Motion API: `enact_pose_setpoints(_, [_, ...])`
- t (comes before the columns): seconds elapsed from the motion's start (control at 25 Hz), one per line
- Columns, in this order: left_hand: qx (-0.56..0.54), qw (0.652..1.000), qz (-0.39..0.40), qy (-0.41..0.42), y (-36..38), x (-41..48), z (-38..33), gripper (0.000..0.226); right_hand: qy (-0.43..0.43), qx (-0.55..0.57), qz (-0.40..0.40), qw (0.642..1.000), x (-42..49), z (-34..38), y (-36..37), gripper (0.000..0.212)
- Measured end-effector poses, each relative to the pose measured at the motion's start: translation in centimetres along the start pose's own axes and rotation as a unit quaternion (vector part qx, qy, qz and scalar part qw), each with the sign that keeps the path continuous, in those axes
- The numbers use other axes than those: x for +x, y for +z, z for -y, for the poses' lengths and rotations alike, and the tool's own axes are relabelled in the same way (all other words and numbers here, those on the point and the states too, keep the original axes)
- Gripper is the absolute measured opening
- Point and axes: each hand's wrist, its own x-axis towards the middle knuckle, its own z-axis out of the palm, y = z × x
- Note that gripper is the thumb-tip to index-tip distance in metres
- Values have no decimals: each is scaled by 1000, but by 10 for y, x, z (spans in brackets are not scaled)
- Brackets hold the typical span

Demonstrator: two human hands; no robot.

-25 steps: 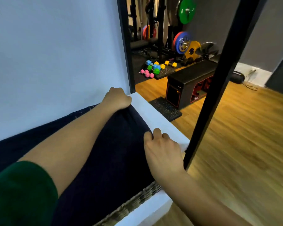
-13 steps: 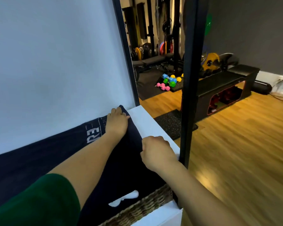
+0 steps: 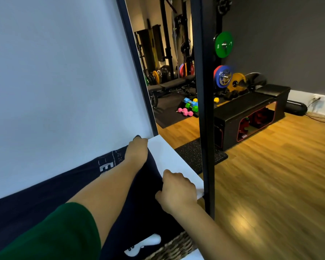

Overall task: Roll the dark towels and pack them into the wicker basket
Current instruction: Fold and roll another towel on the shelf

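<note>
two hands hold the far end of the dark towel [image 3: 139,212]; the right hand [image 3: 176,192] pinches the near corner with curled fingers, the left hand [image 3: 137,149] grips the corner by the wall; from the fingers the towel's long axis runs back toward the person; the wicker basket [image 3: 173,246] sits behind the right wrist, so the roll probably comes that way.

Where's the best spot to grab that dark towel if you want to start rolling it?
Probably its end edge on the white shelf, one corner per hand, from above. The dark towel lies flat along the wall, so that free edge can lift and curl over. The left hand and right hand grip there.
</note>
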Motion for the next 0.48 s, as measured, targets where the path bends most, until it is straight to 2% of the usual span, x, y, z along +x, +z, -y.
enact_pose_setpoints(0.12, [28,1000,4,-2,-3,-2,-14,25,-19,2,-14,1000,2,1,8,23])
enact_pose_setpoints(0.32, [32,999,17,-3,-9,-6,-39,26,-43,-25,-25,998,0,9,9,22])
enact_pose_setpoints(0.4, [9,999,18,-25,-9,-8,-38,27,-46,-33,-26,998,0,10,9,28])
enact_pose_setpoints(0.48, [-47,996,13,-69,-14,-6,-32,27,-45,-35,-25,998,1,10,9,25])
